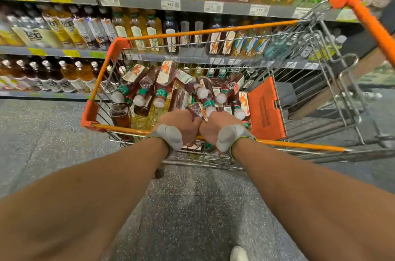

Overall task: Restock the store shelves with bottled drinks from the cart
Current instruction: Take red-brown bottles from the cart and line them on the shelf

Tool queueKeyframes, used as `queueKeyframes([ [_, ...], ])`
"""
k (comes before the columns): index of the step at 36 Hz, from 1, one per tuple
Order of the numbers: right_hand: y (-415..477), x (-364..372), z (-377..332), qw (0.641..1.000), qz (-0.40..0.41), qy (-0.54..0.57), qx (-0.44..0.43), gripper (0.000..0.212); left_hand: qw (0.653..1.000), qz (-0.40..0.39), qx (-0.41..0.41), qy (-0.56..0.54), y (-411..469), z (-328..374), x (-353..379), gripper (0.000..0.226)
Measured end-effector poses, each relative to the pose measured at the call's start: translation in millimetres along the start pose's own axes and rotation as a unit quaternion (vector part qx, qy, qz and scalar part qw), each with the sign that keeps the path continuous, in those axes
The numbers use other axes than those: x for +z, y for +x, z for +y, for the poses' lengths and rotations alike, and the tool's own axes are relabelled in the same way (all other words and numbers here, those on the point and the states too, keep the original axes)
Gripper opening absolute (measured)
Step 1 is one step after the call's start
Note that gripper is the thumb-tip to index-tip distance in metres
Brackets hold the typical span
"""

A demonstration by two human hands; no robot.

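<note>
An orange-rimmed wire cart (213, 31) stands in front of the drink shelves (139, 3) and holds several bottles (162, 89) lying in a heap, dark red tea and yellow ones with white caps. Both my hands reach down over the cart's near rim, side by side and touching. My left hand (181, 124) is curled, and a dark red bottle (197, 111) sticks out from its fingers. My right hand (218, 125) is curled next to a white cap (210, 111); its fingers are hidden behind the knuckles. Grey bands sit on both wrists.
Three shelf levels (64, 52) hold rows of upright bottles with price tags along the edges. The cart's orange child-seat flap (265, 109) and push handle (372, 23) are on the right. Speckled grey floor (42, 143) lies left of and below the cart. A white shoe (238, 254) shows at the bottom.
</note>
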State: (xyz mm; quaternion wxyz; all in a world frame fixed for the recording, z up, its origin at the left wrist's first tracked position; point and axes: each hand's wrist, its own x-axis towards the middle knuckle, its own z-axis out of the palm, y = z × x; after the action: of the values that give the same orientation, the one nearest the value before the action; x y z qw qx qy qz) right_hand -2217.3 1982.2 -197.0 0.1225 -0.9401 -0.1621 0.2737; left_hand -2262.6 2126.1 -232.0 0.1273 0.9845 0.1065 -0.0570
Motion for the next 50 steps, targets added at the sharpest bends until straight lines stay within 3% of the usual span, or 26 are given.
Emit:
queueKeyframes([
  [7, 20.7, -9.8, -17.9, 1.000, 0.025, 0.016, 0.007, 0.029, 0.998, -0.022, 0.026, 0.046, 28.8, -14.3, -16.7, 0.057],
  [12, 41.6, -15.6, -30.9, 0.999, 0.033, 0.015, -0.002, 0.029, 0.990, -0.063, 0.091, 0.091, 57.4, -31.6, -25.0, 0.055],
  [17, 60.0, -19.2, -44.8, 0.999, 0.021, -0.028, -0.020, 0.032, 0.997, -0.038, 0.048, 0.057, 77.8, -43.1, -28.7, 0.054],
  [20, 75.5, -17.5, -52.4, 0.999, 0.016, -0.041, -0.001, 0.022, 0.996, -0.040, 0.043, 0.061, 92.9, -51.1, -29.8, 0.048],
  [26, 94.4, -29.7, -58.3, 0.990, -0.079, -0.105, -0.056, 0.027, 0.995, -0.089, 0.021, 0.040, 115.0, -54.2, -32.4, 0.039],
  [30, 94.0, -32.9, -55.3, 0.992, -0.073, -0.097, -0.030, 0.016, 0.993, -0.107, 0.016, 0.037, 112.6, -47.5, -34.4, 0.032],
  [36, 92.6, -39.2, -59.0, 0.997, -0.059, -0.048, 0.000, 0.020, 0.987, -0.158, 0.017, 0.004, 115.5, -48.1, -41.3, 0.034],
  [40, 96.4, -40.0, -56.1, 0.995, -0.098, -0.013, 0.008, 0.031, 0.984, -0.175, 0.019, -0.003, 116.8, -46.6, -42.8, 0.038],
  [42, 97.8, -38.6, -54.3, 0.996, -0.082, -0.012, 0.025, 0.028, 0.982, -0.189, 0.023, -0.002, 117.8, -46.2, -43.9, 0.036],
  [45, 96.1, -36.4, -53.9, 0.996, -0.058, 0.011, 0.071, 0.042, 0.976, -0.212, 0.032, -0.026, 115.4, -45.3, -45.5, 0.034],
  [50, 90.4, -44.2, -63.7, 0.991, -0.095, 0.013, 0.094, 0.030, 0.969, -0.218, 0.044, -0.111, 106.4, -51.0, -47.5, 0.036],
])
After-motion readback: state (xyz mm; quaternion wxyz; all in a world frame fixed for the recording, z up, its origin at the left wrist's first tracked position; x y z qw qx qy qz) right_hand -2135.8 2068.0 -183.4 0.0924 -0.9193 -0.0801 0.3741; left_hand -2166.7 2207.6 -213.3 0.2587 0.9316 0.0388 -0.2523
